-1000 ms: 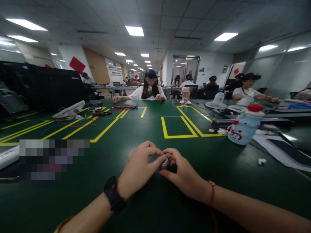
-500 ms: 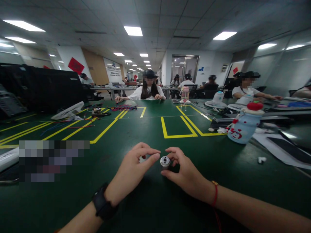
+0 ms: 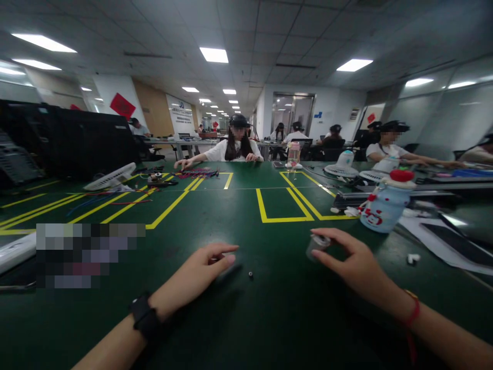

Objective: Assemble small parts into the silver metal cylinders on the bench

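Note:
My right hand grips a short silvery metal cylinder between thumb and fingers, right of the middle of the green table. The cylinder is slightly blurred, and the fingers cover part of its side. Over the table to the left is my left hand, its thumb and forefinger stretched out with a gap between them. Its other fingers are mostly hidden behind the thumb and forefinger. A tiny dark piece with a pale centre lies on the table just right of the left fingertips.
A blue bottle with a red lid stands at the right, near white earbuds and papers. Yellow tape marks the tabletop. Wires and a white fan lie at far left. A person sits opposite.
My right hand has carried the metal cylinder to the right, away from the left hand. The left hand has drawn back slightly left and down. The tiny dark piece now shows on the table.

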A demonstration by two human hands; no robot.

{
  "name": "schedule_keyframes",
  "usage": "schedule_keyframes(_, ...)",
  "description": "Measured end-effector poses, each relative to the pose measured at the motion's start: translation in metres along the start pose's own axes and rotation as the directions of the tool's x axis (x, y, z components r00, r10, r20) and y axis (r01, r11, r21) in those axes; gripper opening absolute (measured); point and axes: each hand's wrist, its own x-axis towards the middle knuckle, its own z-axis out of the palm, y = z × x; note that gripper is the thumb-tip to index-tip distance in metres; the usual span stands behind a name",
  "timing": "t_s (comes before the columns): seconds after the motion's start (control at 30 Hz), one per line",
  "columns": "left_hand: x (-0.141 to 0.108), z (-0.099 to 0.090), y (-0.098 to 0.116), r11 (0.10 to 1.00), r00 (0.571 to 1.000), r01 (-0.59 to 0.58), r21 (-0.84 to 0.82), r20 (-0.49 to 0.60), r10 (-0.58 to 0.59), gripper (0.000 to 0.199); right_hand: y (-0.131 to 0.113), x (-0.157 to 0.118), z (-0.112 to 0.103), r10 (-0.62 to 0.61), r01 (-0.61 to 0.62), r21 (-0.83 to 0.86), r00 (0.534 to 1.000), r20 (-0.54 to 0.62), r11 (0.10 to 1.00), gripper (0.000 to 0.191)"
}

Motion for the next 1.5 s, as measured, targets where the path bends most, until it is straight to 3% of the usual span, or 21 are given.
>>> schedule_keyframes(0.1,-0.007,-0.012,-0.007,0.985,0.991,0.125,-0.118,-0.027,-0.129,0.044,0.057,-0.017,-0.042,0.207,-0.235,-0.203,0.967,-0.150,0.951,0.053)
schedule_keyframes(0.17,-0.009,-0.015,-0.012,0.975,0.983,0.162,-0.149,-0.061,-0.173,0.045,0.090,-0.029,-0.063,0.312,-0.352,-0.265,0.933,-0.181,0.898,0.056)
schedule_keyframes(0.23,-0.008,-0.015,-0.015,0.972,0.980,0.174,-0.158,-0.073,-0.187,0.045,0.110,-0.038,-0.074,0.353,-0.379,-0.304,0.925,-0.139,0.874,0.058)
schedule_keyframes(0.3,-0.006,-0.014,-0.015,0.974,0.981,0.172,-0.147,-0.063,-0.183,0.045,0.112,-0.040,-0.075,0.294,-0.334,-0.369,0.942,-0.160,0.867,0.066)
schedule_keyframes(0.37,-0.004,-0.012,-0.015,0.979,0.985,0.163,-0.125,-0.045,-0.169,0.044,0.097,-0.035,-0.065,0.143,-0.251,-0.456,0.955,-0.259,0.854,0.076)
schedule_keyframes(0.43,-0.003,-0.010,-0.015,0.984,0.987,0.147,-0.096,-0.045,-0.152,0.042,0.065,-0.026,-0.046,-0.015,-0.124,-0.504,0.965,-0.263,0.855,0.071)
schedule_keyframes(0.5,-0.003,-0.007,-0.016,0.990,0.987,0.134,-0.053,-0.081,-0.138,0.041,0.023,-0.016,-0.019,-0.112,0.066,-0.441,0.991,-0.078,0.895,0.050)
schedule_keyframes(0.57,-0.004,-0.004,-0.017,0.993,0.984,0.121,0.003,-0.136,-0.119,0.039,-0.021,-0.009,0.013,-0.183,0.229,-0.285,0.967,0.179,0.931,0.036)
schedule_keyframes(0.6,-0.004,-0.002,-0.017,0.994,0.982,0.107,0.035,-0.158,-0.100,0.037,-0.040,-0.005,0.030,-0.209,0.262,-0.209,0.947,0.244,0.942,0.035)
schedule_keyframes(0.7,-0.005,0.003,-0.020,0.991,0.983,0.046,0.126,-0.183,-0.022,0.033,-0.078,0.005,0.072,-0.266,0.308,-0.086,0.909,0.322,0.948,0.031)
schedule_keyframes(0.8,-0.005,0.004,-0.021,0.984,0.984,0.018,0.176,-0.176,0.014,0.031,-0.086,0.016,0.084,-0.265,0.307,-0.077,0.904,0.336,0.949,0.019)
schedule_keyframes(0.87,-0.005,0.004,-0.021,0.983,0.986,0.020,0.180,-0.167,0.010,0.031,-0.075,0.022,0.066,-0.240,0.284,-0.108,0.922,0.302,0.953,0.021)
schedule_keyframes(0.93,-0.005,0.003,-0.019,0.984,0.987,0.018,0.177,-0.161,0.011,0.031,-0.050,0.024,0.030,-0.211,0.257,-0.192,0.950,0.231,0.947,0.022)
schedule_keyframes(1.07,-0.004,0.006,-0.014,0.981,0.984,0.022,0.192,-0.177,0.013,0.031,0.023,0.011,-0.057,-0.118,0.122,-0.504,0.992,0.040,0.855,0.029)
schedule_keyframes(1.17,-0.003,0.009,-0.011,0.981,0.981,0.030,0.193,-0.194,0.009,0.033,0.073,-0.005,-0.098,0.063,-0.045,-0.646,0.998,0.005,0.762,0.032)
schedule_keyframes(1.3,-0.004,0.010,-0.011,0.983,0.981,0.015,0.181,-0.193,0.021,0.034,0.100,-0.014,-0.109,0.186,-0.125,-0.607,0.982,0.039,0.785,0.034)
schedule_keyframes(1.5,-0.007,0.010,-0.010,0.982,0.979,-0.016,0.187,-0.195,0.053,0.033,0.097,-0.008,-0.109,0.280,-0.245,-0.528,0.960,-0.015,0.813,0.037)
